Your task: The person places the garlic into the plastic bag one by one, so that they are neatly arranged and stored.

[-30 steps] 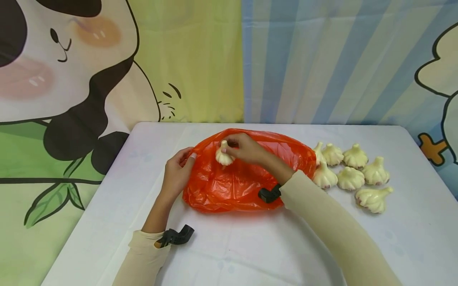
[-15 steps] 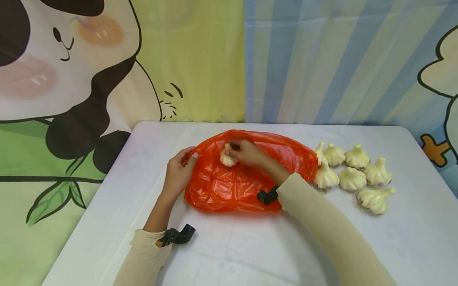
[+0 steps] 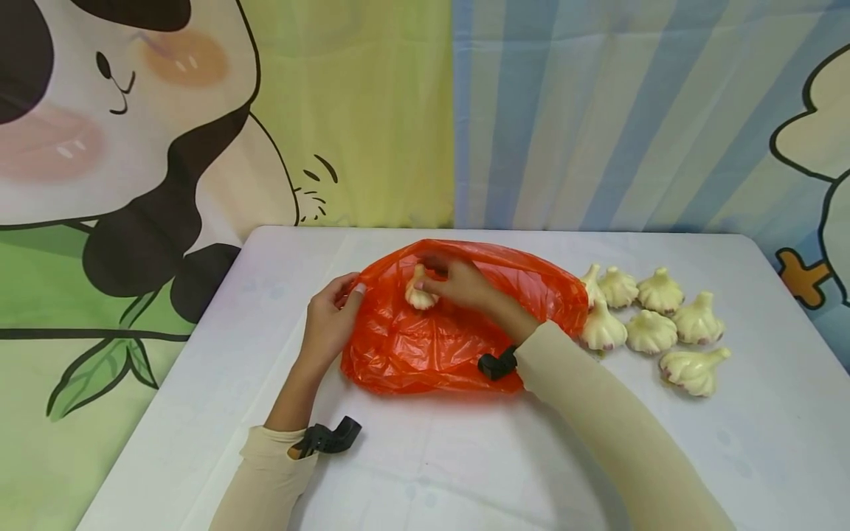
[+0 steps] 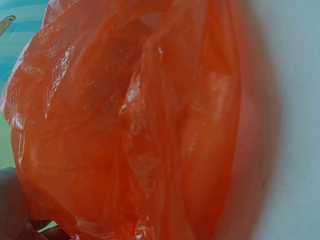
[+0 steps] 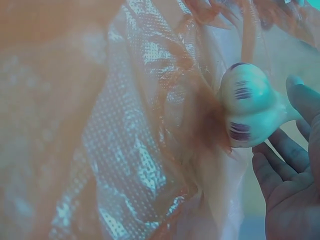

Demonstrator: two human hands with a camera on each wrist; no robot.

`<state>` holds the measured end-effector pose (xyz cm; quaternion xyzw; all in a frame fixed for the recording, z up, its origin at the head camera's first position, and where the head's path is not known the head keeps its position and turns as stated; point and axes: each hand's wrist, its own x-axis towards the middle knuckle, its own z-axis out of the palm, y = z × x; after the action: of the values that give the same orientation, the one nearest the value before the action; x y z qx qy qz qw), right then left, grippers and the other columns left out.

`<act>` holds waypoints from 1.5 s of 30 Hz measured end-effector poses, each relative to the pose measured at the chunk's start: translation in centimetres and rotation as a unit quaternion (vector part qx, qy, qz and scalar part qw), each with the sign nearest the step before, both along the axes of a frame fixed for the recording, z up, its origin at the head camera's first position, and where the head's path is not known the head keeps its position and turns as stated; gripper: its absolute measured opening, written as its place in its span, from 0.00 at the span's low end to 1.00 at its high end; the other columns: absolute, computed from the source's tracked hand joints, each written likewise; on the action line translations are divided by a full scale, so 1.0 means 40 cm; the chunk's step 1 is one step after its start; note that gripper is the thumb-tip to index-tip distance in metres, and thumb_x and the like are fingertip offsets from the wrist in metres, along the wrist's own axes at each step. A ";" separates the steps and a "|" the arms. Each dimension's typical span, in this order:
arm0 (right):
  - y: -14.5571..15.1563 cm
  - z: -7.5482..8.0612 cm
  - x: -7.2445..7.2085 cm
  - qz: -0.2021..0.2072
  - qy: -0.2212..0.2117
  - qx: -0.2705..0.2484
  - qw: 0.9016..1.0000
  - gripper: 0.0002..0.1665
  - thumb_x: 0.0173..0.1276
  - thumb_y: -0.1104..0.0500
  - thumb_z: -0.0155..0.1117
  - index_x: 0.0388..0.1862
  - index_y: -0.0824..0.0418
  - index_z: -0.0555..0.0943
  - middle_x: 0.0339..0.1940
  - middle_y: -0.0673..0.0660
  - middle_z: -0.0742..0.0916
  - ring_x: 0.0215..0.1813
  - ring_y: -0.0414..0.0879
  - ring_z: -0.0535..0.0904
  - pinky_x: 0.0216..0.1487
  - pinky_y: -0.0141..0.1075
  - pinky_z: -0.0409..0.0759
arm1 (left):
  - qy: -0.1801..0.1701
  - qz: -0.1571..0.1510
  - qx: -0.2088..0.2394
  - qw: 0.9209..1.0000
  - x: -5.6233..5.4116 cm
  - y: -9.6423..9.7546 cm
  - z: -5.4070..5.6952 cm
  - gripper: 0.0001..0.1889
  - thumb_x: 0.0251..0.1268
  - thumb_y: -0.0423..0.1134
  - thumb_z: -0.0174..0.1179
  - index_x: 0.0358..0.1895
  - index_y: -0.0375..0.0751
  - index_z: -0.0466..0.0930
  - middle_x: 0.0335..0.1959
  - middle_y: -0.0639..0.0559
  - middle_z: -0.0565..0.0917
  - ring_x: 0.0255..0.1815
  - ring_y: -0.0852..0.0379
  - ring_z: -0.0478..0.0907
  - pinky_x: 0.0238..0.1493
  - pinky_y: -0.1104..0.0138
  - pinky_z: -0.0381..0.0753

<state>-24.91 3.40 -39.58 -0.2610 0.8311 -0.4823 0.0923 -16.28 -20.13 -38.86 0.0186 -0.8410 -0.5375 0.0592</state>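
A red plastic bag (image 3: 432,361) lies spread with its mouth open in the middle of the table. My left hand (image 3: 330,317) pinches its left rim between thumb and fingers; in the left wrist view, the bag (image 4: 125,125) fills most of the picture. My right hand (image 3: 461,284) reaches inside the mouth. Beside its fingers, a pale garlic bulb (image 3: 420,291) stands against the red plastic, stem up. In the right wrist view, thumb and fingers are spread apart around the stem of the bulb (image 5: 250,107), its purple-marked underside toward the plastic.
Several more garlic bulbs (image 3: 652,332) are grouped on the white table (image 3: 425,472) to the right of the bag, one partly behind its right edge. Behind the table hangs a printed curtain (image 3: 378,110) with a panda.
The garlic bulb has gone slightly lower into the bag, and my right hand's fingers have loosened from its stem. My left hand keeps its place on the rim.
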 end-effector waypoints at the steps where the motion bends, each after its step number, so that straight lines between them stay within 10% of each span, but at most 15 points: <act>1: 0.001 0.002 0.001 -0.001 -0.002 -0.001 1.000 0.33 0.67 0.54 0.67 0.67 0.65 0.72 0.63 0.60 0.78 0.65 0.54 0.72 0.64 0.45 0.70 | 0.000 0.001 0.001 1.000 0.000 0.000 0.000 0.23 0.74 0.50 0.52 0.64 0.43 0.74 0.57 0.49 0.79 0.50 0.54 0.78 0.49 0.61 0.81; 13: 0.035 0.042 0.026 -0.030 0.022 0.040 0.999 0.34 0.67 0.52 0.67 0.70 0.59 0.70 0.66 0.56 0.76 0.67 0.51 0.71 0.65 0.44 0.69 | -0.010 0.016 -0.023 1.000 -0.004 -0.004 0.000 0.23 0.74 0.49 0.52 0.65 0.42 0.73 0.58 0.47 0.78 0.54 0.50 0.75 0.53 0.58 0.79; 45: 0.101 0.105 0.153 0.043 0.024 -0.053 0.997 0.18 0.66 0.62 0.68 0.55 0.63 0.82 0.54 0.55 0.84 0.60 0.53 0.78 0.59 0.45 0.75 | -0.017 0.026 -0.038 0.999 -0.006 -0.005 -0.007 0.22 0.74 0.47 0.51 0.65 0.40 0.74 0.57 0.45 0.79 0.52 0.49 0.75 0.53 0.58 0.79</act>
<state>-18.81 7.45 -35.38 -0.3125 0.7945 -0.5146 0.0795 -16.51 -20.34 -39.14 0.0476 -0.8609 -0.5030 0.0598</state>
